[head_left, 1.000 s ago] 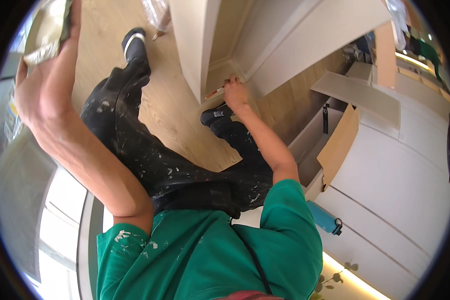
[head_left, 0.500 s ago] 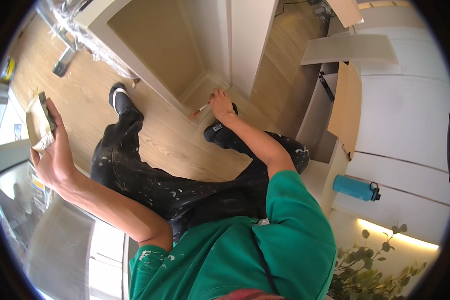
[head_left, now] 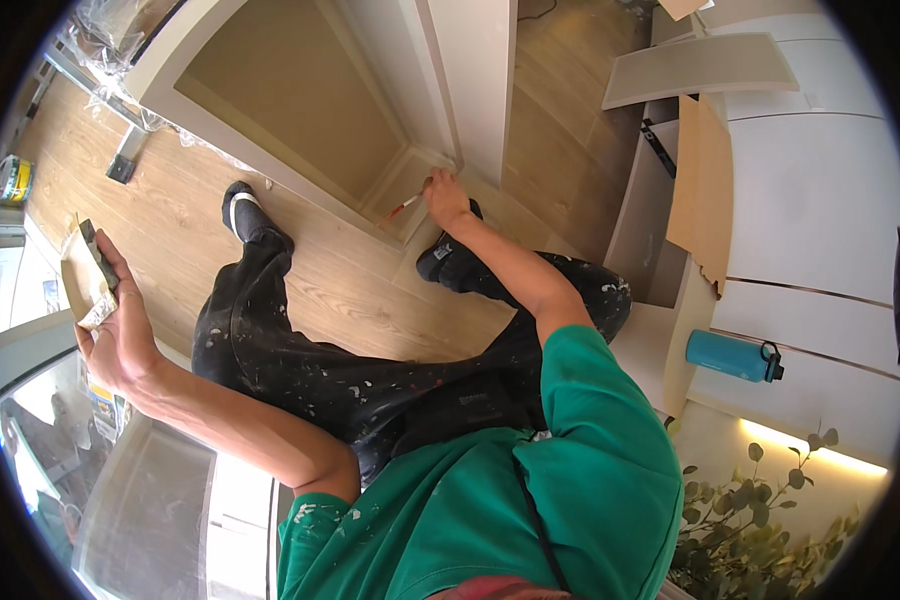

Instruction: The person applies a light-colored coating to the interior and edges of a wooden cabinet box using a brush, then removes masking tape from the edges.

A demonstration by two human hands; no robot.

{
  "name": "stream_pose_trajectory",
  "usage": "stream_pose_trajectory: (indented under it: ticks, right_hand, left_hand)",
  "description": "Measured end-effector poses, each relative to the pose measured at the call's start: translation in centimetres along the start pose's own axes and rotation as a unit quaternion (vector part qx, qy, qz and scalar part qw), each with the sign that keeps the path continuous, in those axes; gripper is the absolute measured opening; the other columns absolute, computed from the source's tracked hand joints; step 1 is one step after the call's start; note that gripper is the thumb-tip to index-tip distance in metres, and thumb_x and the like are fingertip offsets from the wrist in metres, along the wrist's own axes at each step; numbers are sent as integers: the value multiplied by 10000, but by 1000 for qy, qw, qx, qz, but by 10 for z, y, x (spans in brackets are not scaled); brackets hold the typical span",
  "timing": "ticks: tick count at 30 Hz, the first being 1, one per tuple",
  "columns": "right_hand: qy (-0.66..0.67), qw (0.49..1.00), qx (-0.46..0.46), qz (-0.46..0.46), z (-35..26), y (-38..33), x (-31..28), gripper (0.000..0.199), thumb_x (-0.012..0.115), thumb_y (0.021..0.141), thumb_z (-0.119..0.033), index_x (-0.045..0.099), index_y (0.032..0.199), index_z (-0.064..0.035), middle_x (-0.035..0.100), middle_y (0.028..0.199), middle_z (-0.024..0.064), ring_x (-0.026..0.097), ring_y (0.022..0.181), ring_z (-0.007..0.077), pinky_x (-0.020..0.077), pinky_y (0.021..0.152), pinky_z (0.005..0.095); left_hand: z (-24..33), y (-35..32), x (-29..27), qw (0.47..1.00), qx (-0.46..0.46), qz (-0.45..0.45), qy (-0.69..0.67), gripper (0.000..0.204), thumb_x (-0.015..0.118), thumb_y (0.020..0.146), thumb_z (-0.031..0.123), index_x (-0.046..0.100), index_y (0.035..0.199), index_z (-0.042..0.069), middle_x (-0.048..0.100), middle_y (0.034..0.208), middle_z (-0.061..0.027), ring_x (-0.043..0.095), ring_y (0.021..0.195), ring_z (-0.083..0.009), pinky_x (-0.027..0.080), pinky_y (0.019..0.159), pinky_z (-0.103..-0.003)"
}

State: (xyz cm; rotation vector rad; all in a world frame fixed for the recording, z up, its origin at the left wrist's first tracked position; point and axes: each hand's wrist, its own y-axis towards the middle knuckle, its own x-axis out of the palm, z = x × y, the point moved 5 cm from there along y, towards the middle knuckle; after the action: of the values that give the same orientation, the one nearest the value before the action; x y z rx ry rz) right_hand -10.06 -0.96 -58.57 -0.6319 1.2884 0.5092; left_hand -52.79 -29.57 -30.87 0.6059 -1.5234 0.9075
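Nearest, one green paint-flecked shirt filling the low middle, with two bare forearms reaching out of it. Past that, two legs in black spattered trousers stretched over the pale wooden floor, ending in two dark shoes: one with a white sole to the left, one near the middle.

To the left, left hand raised, fingers clasped around one dark flat tool with a wad of paper or cloth pressed against it. Below and left of that hand, glass panes.

Farther, right hand stretched to the low corner of one beige recessed door panel, fingers closed on one small brush with a reddish handle, tip laid at the panel's moulding. Nothing between brush and moulding; the middle shoe just near of the hand.

To the right, white cabinet fronts, one torn cardboard sheet leaning on them, one teal bottle lying on a ledge, and leafy plant sprigs at the near right. Far left, one small tin on the floor and crumpled clear plastic sheeting along the door frame.
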Motion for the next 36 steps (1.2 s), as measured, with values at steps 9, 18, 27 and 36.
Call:
stream_pose_trajectory:
  ticks: [9, 18, 27, 36]
  right_hand:
    - [1, 1000, 18, 8, 5, 3, -2, 260, 583, 918, -182, 735, 1038, -8, 606, 1136, 144, 563, 1132, 305, 484, 966, 410]
    - [34, 999, 34, -6, 4, 11, 1, 273, 576, 926, -197, 744, 1034, -11, 613, 1139, 146, 559, 1144, 302, 486, 948, 413]
    - [32, 999, 39, 0, 5, 14, -3, 263, 548, 941, -161, 729, 1034, 5, 604, 1144, 168, 567, 1126, 318, 487, 953, 429]
    - [85, 994, 61, -6, 0, 8, -8, 251, 558, 934, -161, 735, 1002, 4, 609, 1131, 166, 586, 1098, 317, 503, 923, 425]
  left_hand:
    - [0, 2, 2, 1000, -14, 11, -13, 554, 266, 1080, 265, 275, 1578, 21, 309, 1617, -213, 302, 1484, -422, 251, 1210, -655]
    - [-4, 1, 4, 1000, 6, 19, 2, 552, 268, 1088, 287, 306, 1561, 4, 334, 1603, -222, 327, 1471, -428, 263, 1203, -661]
    - [-2, 3, 3, 1000, -5, 12, -8, 532, 276, 1086, 247, 318, 1552, -7, 334, 1598, -232, 323, 1469, -434, 267, 1202, -663]
    - [-2, 3, 2, 1000, -11, 2, -15, 546, 276, 1083, 256, 294, 1562, -5, 317, 1609, -229, 312, 1477, -430, 254, 1208, -659]
